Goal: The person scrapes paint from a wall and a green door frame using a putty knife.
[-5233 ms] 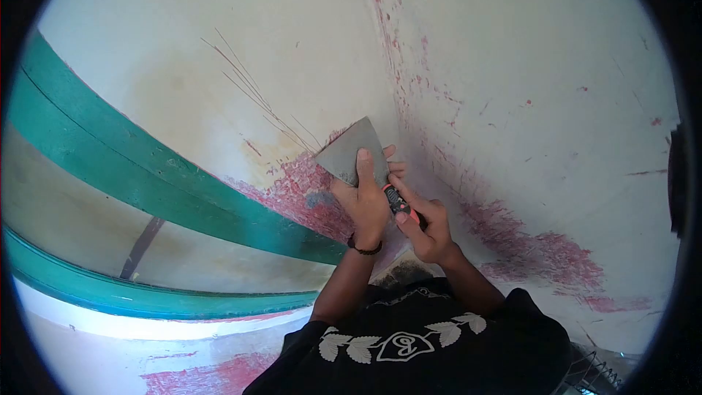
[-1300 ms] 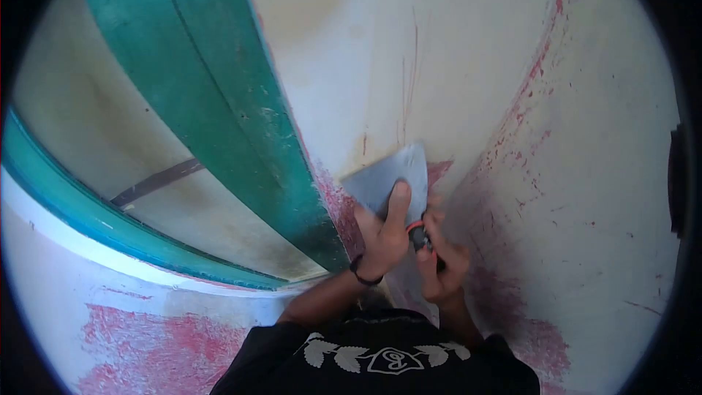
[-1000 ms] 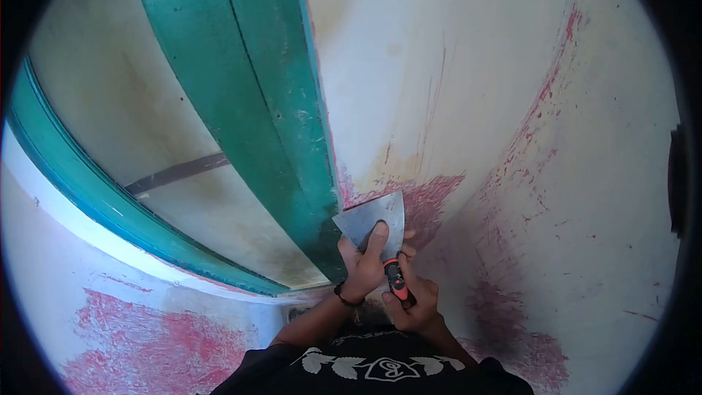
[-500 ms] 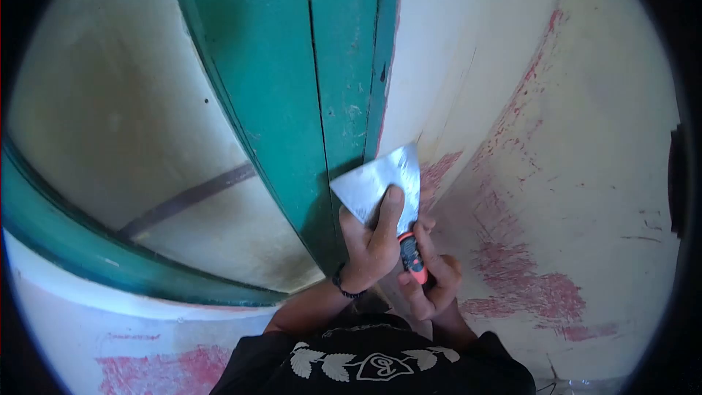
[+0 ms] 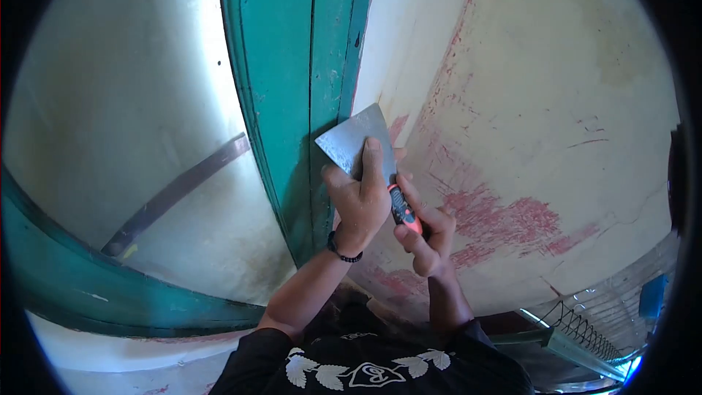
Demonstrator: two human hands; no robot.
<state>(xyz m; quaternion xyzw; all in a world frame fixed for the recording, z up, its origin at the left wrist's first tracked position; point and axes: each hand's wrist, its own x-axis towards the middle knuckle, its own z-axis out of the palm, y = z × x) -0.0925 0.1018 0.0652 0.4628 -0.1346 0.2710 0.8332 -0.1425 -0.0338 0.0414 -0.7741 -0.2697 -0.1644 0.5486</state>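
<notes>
A wide-bladed putty knife [image 5: 349, 137] is held up between both hands, its metal blade tilted toward the upper left. My left hand [image 5: 360, 201] is closed on the blade, the thumb lying flat on its face and the other fingers largely hidden behind. My right hand [image 5: 430, 228] wraps round the black and red handle [image 5: 401, 207]. Behind the blade, the green wooden frame [image 5: 281, 66] runs upward, with the pale wall strip [image 5: 398, 29] beside it. A dark bracelet [image 5: 344, 250] circles my left wrist.
To the right, a cream wall [image 5: 556, 88] shows scraped red patches [image 5: 504, 219]. A pale panel [image 5: 139, 66] with a dark diagonal band [image 5: 175, 189] fills the left, bordered below by a curved green edge [image 5: 146, 303]. Wire mesh [image 5: 585, 329] and a blue object [image 5: 652, 297] appear at lower right.
My view has shifted, bringing the mesh and blue object into sight at lower right. Both hands and the putty knife appear higher and slightly further left, with the same grip.
</notes>
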